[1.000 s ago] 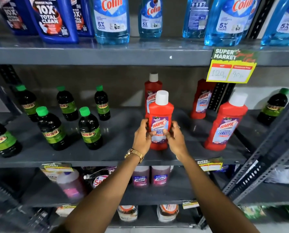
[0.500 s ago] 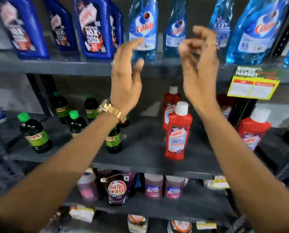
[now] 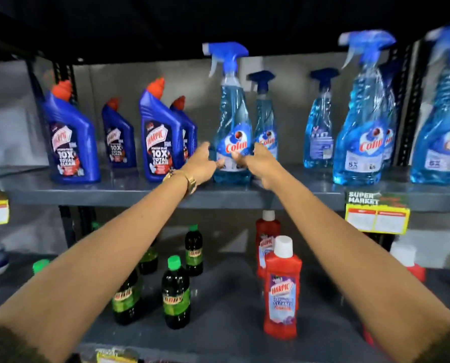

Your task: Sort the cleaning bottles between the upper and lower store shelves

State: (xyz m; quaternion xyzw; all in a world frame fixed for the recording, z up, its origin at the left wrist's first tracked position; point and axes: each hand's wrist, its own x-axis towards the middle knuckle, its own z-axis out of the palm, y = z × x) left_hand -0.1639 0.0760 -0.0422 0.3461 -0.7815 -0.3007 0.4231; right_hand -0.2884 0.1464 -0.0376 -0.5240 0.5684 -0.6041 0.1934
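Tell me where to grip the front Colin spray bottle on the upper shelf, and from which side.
Grip the Colin spray bottle around its narrow neck just under the blue trigger head, coming from the front. It stands upright at the shelf edge, and the wide body probably suits two hands, as the left hand and right hand are now placed.

Shop aisle, supermarket type. Grey metal shelves [image 3: 245,199] carry rows of identical branded cleaning bottles: blue Harpic [image 3: 72,142], Colin sprays [image 3: 361,127], red Harpic [image 3: 281,292]. Yellow price tag [image 3: 377,213] on the shelf edge (header reads "Super Market").
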